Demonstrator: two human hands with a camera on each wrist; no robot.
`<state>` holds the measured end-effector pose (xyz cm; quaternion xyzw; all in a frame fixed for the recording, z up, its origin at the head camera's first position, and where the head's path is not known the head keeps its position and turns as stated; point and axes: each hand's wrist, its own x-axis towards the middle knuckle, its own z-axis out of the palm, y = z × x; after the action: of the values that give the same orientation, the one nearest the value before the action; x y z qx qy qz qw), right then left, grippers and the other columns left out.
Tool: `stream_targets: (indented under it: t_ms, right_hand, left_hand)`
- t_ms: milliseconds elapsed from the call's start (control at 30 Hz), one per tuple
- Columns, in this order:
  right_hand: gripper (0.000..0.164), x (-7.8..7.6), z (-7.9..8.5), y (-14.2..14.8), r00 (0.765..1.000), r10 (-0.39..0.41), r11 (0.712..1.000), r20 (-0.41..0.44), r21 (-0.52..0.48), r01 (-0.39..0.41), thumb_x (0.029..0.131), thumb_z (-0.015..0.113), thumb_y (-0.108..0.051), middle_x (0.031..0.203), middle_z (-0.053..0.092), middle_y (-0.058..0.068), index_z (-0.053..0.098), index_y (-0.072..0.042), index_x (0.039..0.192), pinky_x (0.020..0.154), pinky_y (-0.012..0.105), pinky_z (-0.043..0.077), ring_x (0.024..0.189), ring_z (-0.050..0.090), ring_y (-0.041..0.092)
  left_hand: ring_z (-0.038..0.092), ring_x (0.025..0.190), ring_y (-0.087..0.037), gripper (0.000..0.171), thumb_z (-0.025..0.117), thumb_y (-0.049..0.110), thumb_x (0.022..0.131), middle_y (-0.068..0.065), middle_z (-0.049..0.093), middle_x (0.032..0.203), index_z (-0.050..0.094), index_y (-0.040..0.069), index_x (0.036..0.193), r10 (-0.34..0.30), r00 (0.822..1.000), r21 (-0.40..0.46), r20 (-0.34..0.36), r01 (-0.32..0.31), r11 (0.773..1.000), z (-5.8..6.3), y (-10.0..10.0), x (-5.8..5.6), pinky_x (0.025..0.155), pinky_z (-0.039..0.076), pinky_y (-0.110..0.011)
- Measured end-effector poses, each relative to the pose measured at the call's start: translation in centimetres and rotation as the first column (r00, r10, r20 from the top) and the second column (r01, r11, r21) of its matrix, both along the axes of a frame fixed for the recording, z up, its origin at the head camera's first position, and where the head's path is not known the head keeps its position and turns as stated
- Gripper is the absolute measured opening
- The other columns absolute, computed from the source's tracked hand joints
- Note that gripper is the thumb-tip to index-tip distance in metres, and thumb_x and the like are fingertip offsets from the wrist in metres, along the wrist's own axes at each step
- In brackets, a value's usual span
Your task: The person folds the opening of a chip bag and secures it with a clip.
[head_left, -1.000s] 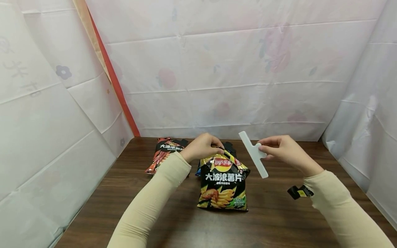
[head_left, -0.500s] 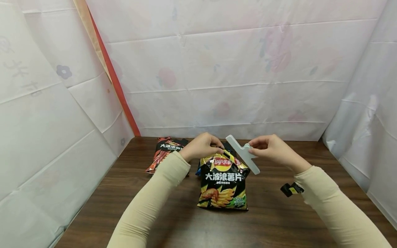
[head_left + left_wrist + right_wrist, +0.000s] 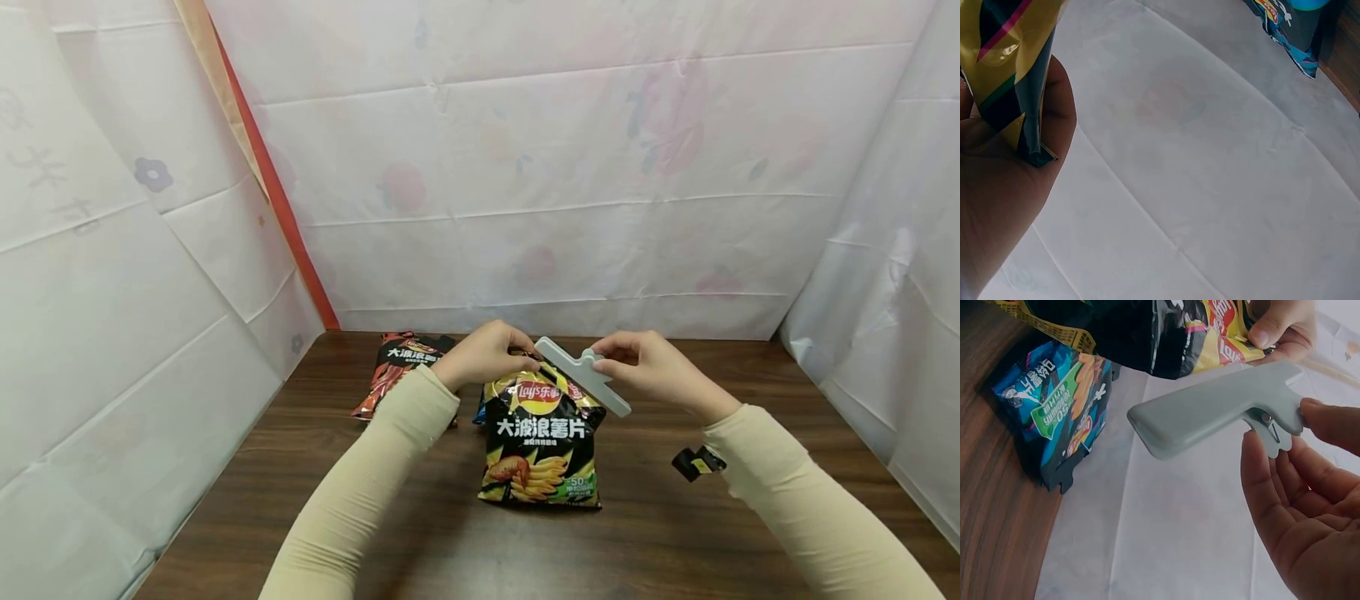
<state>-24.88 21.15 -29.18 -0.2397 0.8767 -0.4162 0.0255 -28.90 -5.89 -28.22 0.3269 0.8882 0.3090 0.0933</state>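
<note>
A black and yellow bag of Lay's chips (image 3: 538,450) stands upright on the table, its top folded over. My left hand (image 3: 487,354) pinches that folded top; the left wrist view shows the bag's corner (image 3: 1004,56) between thumb and fingers. With thumb and fingertips my right hand (image 3: 660,371) pinches the handle of a pale grey-green bag clip (image 3: 581,375). Slanting down to the right, the clip lies over the bag's upper right edge in the head view. In the right wrist view the clip's bar (image 3: 1204,412) is beside the bag's top; whether they touch I cannot tell.
A red chip bag (image 3: 390,375) lies at the back left, partly behind my left arm. Behind the held bag is a blue chip bag (image 3: 1060,403) with a dark piece at its top. White cloth walls (image 3: 525,250) border the wooden table (image 3: 675,533).
My right hand has moved left with the bag clip, from beside the chip bag to its upper right edge. My left hand and the bag have hardly moved.
</note>
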Motion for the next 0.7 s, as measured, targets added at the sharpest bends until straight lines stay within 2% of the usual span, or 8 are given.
stream_targets:
  t_ms: [200, 467, 700]
  right_hand:
    - [0.023, 0.32, -0.17, -0.19, 0.999, 0.002, 1.000, -0.049, 0.012, -0.002, 0.096, 0.064, -0.018, 0.094, 0.071, 0.009, 0.069, -0.002, 0.111, 0.067, 0.025, 0.054, 0.076, 0.063, 0.007]
    - [0.018, 0.52, -0.47, -0.28, 0.999, 0.000, 1.000, -0.050, 0.013, 0.001, 0.096, 0.064, -0.021, 0.094, 0.071, 0.005, 0.070, -0.009, 0.109, 0.067, 0.028, 0.055, 0.077, 0.066, 0.011]
    - [0.015, 0.66, -0.41, -0.35, 0.997, 0.001, 1.000, -0.081, -0.019, -0.003, 0.095, 0.065, -0.018, 0.092, 0.072, 0.008, 0.072, -0.007, 0.104, 0.065, 0.027, 0.056, 0.074, 0.066, 0.007]
  left_hand:
    - [0.033, 0.046, -0.008, 0.011, 0.069, 0.021, 0.093, -0.003, 0.074, 0.101, 0.078, 0.015, 0.097, -0.002, 1.000, 0.002, -0.008, 0.002, 1.000, -0.13, -0.02, -0.03, 0.052, 0.034, -0.023]
    - [0.030, 0.043, -0.008, 0.011, 0.069, 0.020, 0.093, -0.003, 0.074, 0.100, 0.078, 0.015, 0.098, -0.006, 1.000, 0.010, 0.019, 0.006, 1.000, 0.06, 0.05, -0.03, 0.049, 0.032, -0.024]
    - [0.030, 0.043, -0.008, 0.012, 0.069, 0.019, 0.093, -0.002, 0.074, 0.096, 0.078, 0.014, 0.099, -0.012, 0.999, 0.013, 0.032, 0.012, 1.000, 0.23, 0.04, 0.04, 0.048, 0.031, -0.024]
